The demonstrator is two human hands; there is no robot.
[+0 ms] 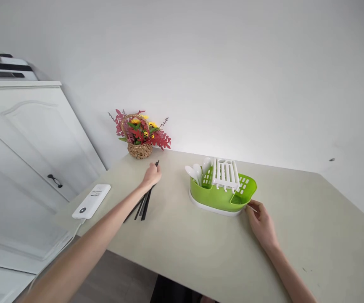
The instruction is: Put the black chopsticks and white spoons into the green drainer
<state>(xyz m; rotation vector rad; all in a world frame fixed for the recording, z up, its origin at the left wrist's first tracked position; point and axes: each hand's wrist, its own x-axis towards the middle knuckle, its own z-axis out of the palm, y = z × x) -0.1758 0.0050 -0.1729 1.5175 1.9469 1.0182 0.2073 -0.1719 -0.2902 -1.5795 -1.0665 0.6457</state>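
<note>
My left hand (152, 174) is closed around the upper ends of several black chopsticks (146, 206), whose lower ends fan out over the table. At the right end of a green utensil holder (215, 197), my right hand (260, 221) rests with its fingers against the base; the fingertips are partly hidden. White spoons (197, 172) stand in the holder's left compartment. Across its middle sits a white slotted rack (226, 173) with small hooks. The right compartment shows nothing standing in it.
A wicker basket (140, 150) of red and yellow flowers stands by the wall. A white power bank (91, 202) with a cable lies at the table's left edge, beside a white cabinet (33, 147). The table's front edge (131, 263) runs below.
</note>
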